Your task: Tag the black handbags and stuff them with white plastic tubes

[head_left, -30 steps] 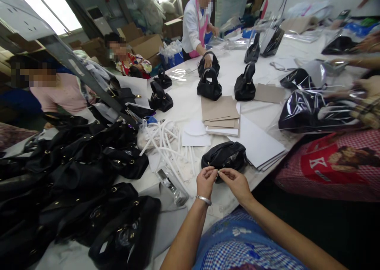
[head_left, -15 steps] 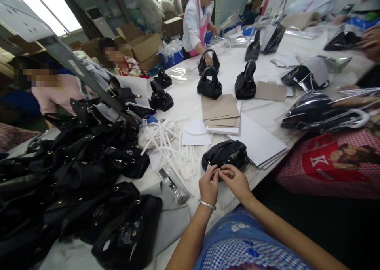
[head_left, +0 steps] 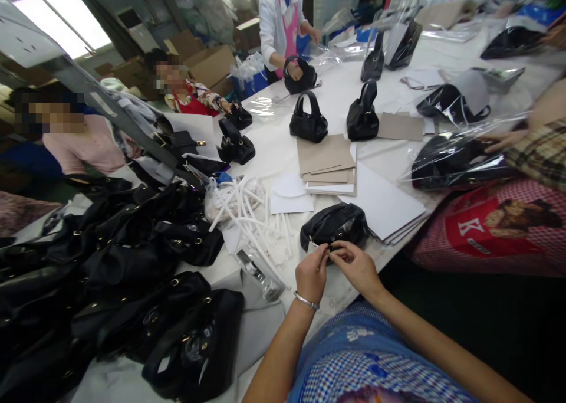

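Note:
A black handbag (head_left: 333, 223) lies on the white table in front of me. At its near edge my left hand (head_left: 313, 270) is closed in a pinch, a silver bangle on its wrist. Close against those fingertips, my right hand (head_left: 356, 267) pinches too, thumb and forefinger together. A small dark part of the bag shows between the fingertips; its exact shape is too small to make out. Beside the left fingers a small pale tag (head_left: 312, 248) sticks out.
Black handbags (head_left: 128, 243) are heaped at left, near white tubes (head_left: 250, 214) and a tape dispenser (head_left: 260, 276). Brown cardboard sheets (head_left: 327, 155) and white sheets (head_left: 384, 202) lie beyond. A co-worker (head_left: 283, 25) handles a bag; plastic-wrapped bags (head_left: 460, 158) stand at right.
My hands keep pinching at the bag's near edge, barely shifted. Across the table, the co-worker's bag has tipped and moved left. At right, another person's plaid sleeve has come further into view.

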A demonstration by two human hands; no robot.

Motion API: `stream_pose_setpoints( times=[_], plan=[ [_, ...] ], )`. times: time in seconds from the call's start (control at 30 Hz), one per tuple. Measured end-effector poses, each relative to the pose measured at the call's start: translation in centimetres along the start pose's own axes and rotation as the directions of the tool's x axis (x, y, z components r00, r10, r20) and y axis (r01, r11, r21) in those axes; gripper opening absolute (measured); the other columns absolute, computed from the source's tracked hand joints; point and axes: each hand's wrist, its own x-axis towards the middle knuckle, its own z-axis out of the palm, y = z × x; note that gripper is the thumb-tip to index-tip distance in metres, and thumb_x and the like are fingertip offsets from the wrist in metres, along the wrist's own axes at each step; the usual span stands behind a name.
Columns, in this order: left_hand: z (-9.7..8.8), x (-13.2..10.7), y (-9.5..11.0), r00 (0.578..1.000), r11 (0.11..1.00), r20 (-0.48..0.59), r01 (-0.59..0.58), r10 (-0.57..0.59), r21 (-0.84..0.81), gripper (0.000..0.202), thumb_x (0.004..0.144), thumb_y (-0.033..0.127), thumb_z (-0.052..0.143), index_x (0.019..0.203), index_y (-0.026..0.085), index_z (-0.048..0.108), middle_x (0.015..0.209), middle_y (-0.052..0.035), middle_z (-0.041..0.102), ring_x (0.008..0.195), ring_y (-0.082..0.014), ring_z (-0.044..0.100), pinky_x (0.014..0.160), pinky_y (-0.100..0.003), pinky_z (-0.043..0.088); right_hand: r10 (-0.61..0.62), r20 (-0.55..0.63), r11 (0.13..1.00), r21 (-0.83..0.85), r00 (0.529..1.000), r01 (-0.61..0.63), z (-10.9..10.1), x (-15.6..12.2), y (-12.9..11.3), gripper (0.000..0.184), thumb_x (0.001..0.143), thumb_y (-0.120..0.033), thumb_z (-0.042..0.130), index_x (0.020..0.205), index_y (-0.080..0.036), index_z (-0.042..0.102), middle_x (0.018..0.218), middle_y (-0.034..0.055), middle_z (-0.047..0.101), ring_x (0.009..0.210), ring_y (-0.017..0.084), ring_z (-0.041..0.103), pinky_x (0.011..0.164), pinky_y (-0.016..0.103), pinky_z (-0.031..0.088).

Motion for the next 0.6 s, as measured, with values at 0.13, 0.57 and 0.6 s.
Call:
stream_pose_setpoints(
  times=[0.13,0.57,0.6],
  plan=[
    [0.3,-0.7,-0.2,1.000,1.000,0.003,-0.007,0.007,0.005,0.032,0.084,0.026,0.054,0.114,0.029,0.063,0.110,-0.0064,0.068,0.100,-0.0246,0.064,0.095,-0.040,0.047,0.006,0.005,0.999,-0.042,1.000,-0.005,-0.1,0.0,-0.3,0.029,0.073,-0.030,0.062,0.101,-0.020,0.061,0.075,0.0017,0.070,0.073,0.019,0.066,0.074,0.031,0.048],
    [0.5,1.0,-2.8,0.961,0.983,-0.238,0.161,-0.138,0.082,0.058,0.066,0.020,0.069,0.121,0.024,0.052,0.114,-0.0100,0.055,0.093,-0.0198,0.057,0.071,-0.028,0.050,-0.033,0.137,0.999,0.001,0.990,0.033,-0.1,-0.3,-0.2,0.020,0.078,-0.036,0.058,0.086,-0.022,0.070,0.086,0.0034,0.070,0.082,0.020,0.063,0.077,0.031,0.047],
    [0.5,1.2,-3.1,0.962,0.981,-0.240,0.160,-0.131,0.107,0.058,0.064,0.019,0.070,0.119,0.024,0.053,0.110,-0.0088,0.056,0.092,-0.0197,0.057,0.075,-0.030,0.049,-0.042,0.139,0.999,0.004,0.989,0.042,-0.2,-0.5,0.1,0.021,0.079,-0.036,0.057,0.088,-0.022,0.070,0.090,0.0036,0.070,0.084,0.021,0.063,0.079,0.031,0.047]
  ],
)
